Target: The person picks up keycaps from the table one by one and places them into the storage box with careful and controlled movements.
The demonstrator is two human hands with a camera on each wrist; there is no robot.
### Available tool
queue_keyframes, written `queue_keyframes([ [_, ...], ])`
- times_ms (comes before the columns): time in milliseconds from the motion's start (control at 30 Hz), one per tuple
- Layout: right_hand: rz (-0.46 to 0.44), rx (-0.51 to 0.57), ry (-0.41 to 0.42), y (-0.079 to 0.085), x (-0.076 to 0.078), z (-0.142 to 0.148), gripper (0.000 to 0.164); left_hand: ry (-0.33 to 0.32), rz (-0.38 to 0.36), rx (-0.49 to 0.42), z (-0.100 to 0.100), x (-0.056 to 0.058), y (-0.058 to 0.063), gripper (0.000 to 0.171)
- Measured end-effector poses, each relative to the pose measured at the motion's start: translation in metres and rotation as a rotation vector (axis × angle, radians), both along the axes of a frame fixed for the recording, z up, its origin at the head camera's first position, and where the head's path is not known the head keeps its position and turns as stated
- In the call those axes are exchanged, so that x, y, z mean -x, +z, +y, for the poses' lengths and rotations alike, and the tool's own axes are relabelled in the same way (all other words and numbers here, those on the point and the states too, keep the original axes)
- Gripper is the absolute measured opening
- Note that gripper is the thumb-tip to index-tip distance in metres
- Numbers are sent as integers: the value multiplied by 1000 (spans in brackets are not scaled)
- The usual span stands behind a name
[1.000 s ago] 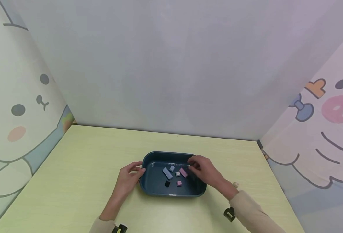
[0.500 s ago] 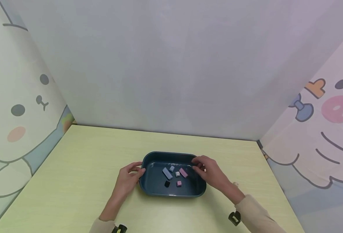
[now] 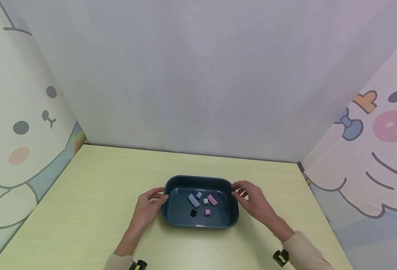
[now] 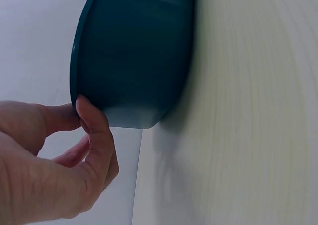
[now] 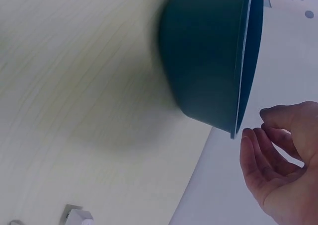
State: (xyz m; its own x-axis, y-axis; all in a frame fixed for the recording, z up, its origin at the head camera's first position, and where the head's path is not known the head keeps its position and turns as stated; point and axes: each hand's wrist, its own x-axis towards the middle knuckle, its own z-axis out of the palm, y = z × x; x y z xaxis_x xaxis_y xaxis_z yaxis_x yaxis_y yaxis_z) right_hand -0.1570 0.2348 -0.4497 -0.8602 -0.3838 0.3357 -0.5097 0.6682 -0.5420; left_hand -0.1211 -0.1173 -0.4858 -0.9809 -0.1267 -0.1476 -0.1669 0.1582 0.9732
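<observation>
My left hand point(image 3: 146, 208) pinches the left rim of a dark blue-green tray point(image 3: 201, 226); in the left wrist view, thumb and finger meet on that rim. At the tray's right end is my right hand point(image 3: 253, 202). Its fingers are loosely bent and hold nothing; in the right wrist view the fingertips point(image 5: 247, 133) are just off the rim. Inside the tray lie a long blue block point(image 3: 194, 201), a small blue cube point(image 3: 199, 195), a white cube point(image 3: 205, 201), a long pink block point(image 3: 212, 200), a pink cube point(image 3: 207, 212) and a small black block point(image 3: 193, 213).
The tray stands on a pale yellow wood-grain table point(image 3: 117, 168). A small white block point(image 5: 79, 217) lies on the table to the right, seen in the right wrist view. A plain curtain-like backdrop point(image 3: 191, 93) rises behind, with cartoon-printed panels at both sides.
My right hand has moved rightward from over the tray's inside to beside its right rim. The left hand, tray and blocks have not visibly moved.
</observation>
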Motion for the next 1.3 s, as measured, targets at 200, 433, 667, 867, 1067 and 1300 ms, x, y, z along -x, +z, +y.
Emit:
queue_keyframes([
  [200, 14, -5, -54, -2, -4, 9, 26, -2, 1, 8, 0, 0, 1, 35],
  [433, 5, -6, -97, -2, -11, 19, 28, 2, -6, 7, -1, 0, 0, 35],
  [667, 27, -1, -123, -5, -16, 29, 27, 4, -10, -7, 0, 0, 0, 35],
  [867, 53, 19, -120, -7, -20, 35, 25, 6, -11, -6, 0, 0, 0, 35],
  [1067, 44, 31, -133, -8, -26, 38, 25, 9, -13, -2, 0, -1, 2, 35],
  [1300, 22, 35, -165, -11, -33, 45, 24, 2, -2, -13, -1, -2, 3, 39],
])
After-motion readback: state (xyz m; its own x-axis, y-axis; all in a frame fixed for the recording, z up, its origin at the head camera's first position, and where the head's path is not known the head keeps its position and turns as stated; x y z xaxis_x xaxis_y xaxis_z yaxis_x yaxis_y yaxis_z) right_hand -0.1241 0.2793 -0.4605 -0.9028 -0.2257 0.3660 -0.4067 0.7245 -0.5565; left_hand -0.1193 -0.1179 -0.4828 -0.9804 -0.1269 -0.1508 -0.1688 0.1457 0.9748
